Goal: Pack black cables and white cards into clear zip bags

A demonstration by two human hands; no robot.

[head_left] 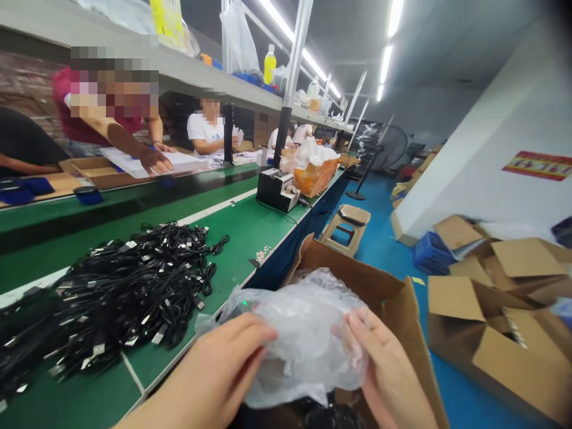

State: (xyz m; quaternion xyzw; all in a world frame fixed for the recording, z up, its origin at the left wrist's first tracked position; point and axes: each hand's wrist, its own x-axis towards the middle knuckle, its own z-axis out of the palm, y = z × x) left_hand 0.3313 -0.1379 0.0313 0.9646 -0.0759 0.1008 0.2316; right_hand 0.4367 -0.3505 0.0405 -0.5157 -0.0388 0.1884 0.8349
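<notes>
A crumpled, translucent plastic bag (299, 333) lies between my hands, above a large open cardboard box (402, 310). My right hand (384, 363) pinches the bag's right side, with the thumb on top. From the left, my left hand (227, 357) closes on the bag's near left edge; some of its fingertips are hidden in the plastic. Below the bag, a few black coiled cables (333, 415) show inside the box. To the left, a big heap of black USB cables (147, 286) with white tags lies on the green worktable (241, 229).
A small black-and-white machine (277, 190) and an orange box (315, 176) stand farther along the table. A stool (346, 229) is beyond my box. Open cartons (504, 322) and a blue crate (431, 253) sit right. Co-workers (111, 119) are across the table.
</notes>
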